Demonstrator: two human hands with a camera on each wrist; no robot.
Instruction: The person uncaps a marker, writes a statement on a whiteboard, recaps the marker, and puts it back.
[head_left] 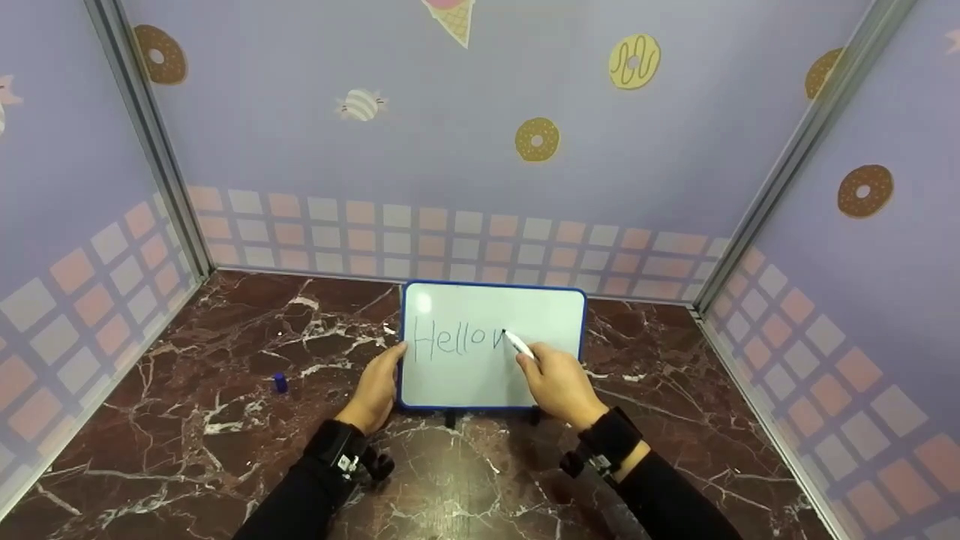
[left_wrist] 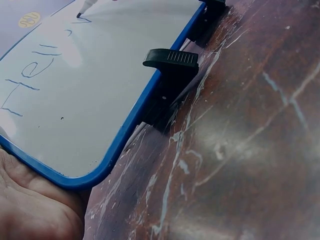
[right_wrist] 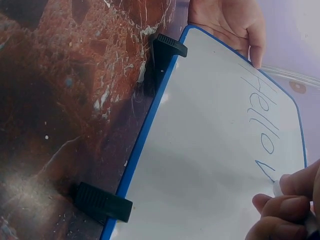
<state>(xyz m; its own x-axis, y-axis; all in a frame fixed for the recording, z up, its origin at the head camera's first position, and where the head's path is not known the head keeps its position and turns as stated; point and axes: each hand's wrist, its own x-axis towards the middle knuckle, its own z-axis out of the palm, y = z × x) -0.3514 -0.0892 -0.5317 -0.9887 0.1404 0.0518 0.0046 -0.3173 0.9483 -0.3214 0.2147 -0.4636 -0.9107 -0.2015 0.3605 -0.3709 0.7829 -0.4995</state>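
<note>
A small whiteboard with a blue frame stands tilted back on the table, held up by black clip-like feet on its lower edge. My left hand holds its left edge, the thumb at the frame and the other fingers partly hidden behind. My right hand pinches a white marker, its dark tip touching the board. Thin handwriting reads "Hello", followed by the strokes of another letter. In the right wrist view, curled fingers cover most of the marker.
On the dark red marbled table, a small blue cap lies left of the board. A patterned wall rises close behind the board, and side walls enclose the table left and right.
</note>
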